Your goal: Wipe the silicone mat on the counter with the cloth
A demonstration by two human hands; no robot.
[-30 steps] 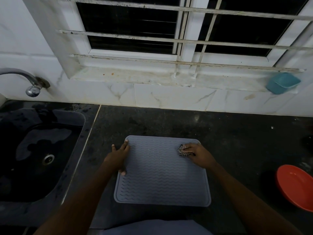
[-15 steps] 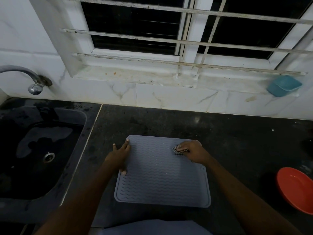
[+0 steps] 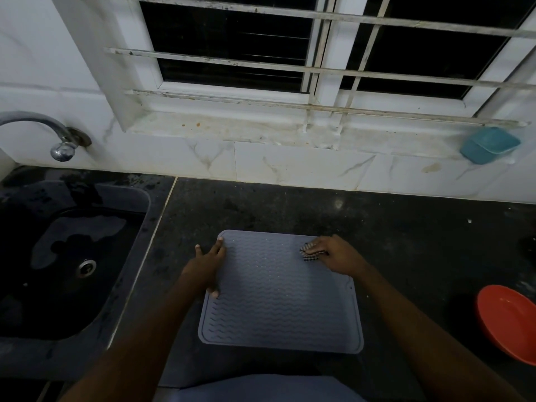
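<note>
A grey silicone mat [image 3: 278, 297] with a wavy ribbed surface lies flat on the dark counter [image 3: 406, 233] in front of me. My left hand [image 3: 207, 266] rests on the mat's left edge with fingers spread and straight. Near the mat's far right corner my right hand [image 3: 333, 255] grips a small bunched checked cloth [image 3: 309, 252] and presses it on the mat. Most of the cloth is hidden under the fingers.
A dark wet sink [image 3: 66, 256] with a drain lies left of the mat, under a metal tap [image 3: 62, 140]. A red bowl [image 3: 510, 323] sits at the counter's right edge. A teal container [image 3: 488, 147] stands on the windowsill at the right.
My right hand with the cloth has slid a little toward the mat's far edge and shifted sideways along it. The left hand has stayed on the left edge.
</note>
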